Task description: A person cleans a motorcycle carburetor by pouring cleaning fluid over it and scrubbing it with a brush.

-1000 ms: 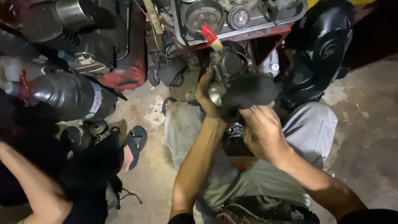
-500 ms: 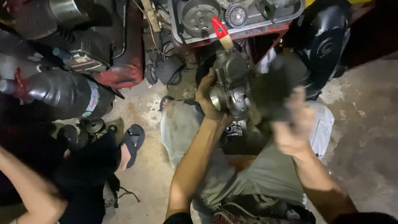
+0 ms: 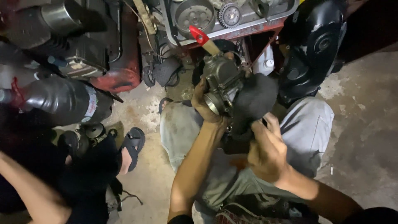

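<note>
Since the earlier frame, right hand [image 3: 267,151] presses its gripped black rag [image 3: 255,101] back against the carburetor [image 3: 224,83], grasped by left hand [image 3: 205,103] at the rag's 9 o'clock; wiping appears unfinished.

Seen from above: left hand [image 3: 206,103] gripping a grey cast-metal carburettor [image 3: 223,81], round bore turned toward the camera. Right hand [image 3: 267,151] pressing a dark, soft black cloth [image 3: 253,103] against the carburettor's right side. Red-handled tool [image 3: 203,39] poking up just behind. Beyond, an open metal engine case with a toothed gear [image 3: 229,15]. Light grey trousers [image 3: 309,124] over bent knees on stained concrete floor [image 3: 365,137]. At left, another person's bare arm [image 3: 29,191] and black sandal [image 3: 132,145].
</note>
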